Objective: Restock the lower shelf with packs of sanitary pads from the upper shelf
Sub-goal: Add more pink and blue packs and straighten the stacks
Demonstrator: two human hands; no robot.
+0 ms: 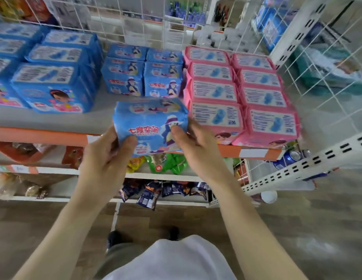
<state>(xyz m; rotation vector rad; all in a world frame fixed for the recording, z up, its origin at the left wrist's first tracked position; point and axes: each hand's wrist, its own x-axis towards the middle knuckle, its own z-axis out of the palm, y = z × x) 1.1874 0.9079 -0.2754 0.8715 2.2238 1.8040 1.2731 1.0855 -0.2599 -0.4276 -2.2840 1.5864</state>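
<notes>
The left hand [107, 156] and right hand [193, 146] are gripping one blue sanitary pad pack [149, 126] at the shelf [44, 136] edge; restocking is seemingly continuing.

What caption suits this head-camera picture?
Left hand and right hand hold a blue pad pack before the shelf.

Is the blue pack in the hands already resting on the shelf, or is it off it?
Off it. The blue pack is gripped by the left hand and right hand, above the shelf's orange front edge.
</notes>
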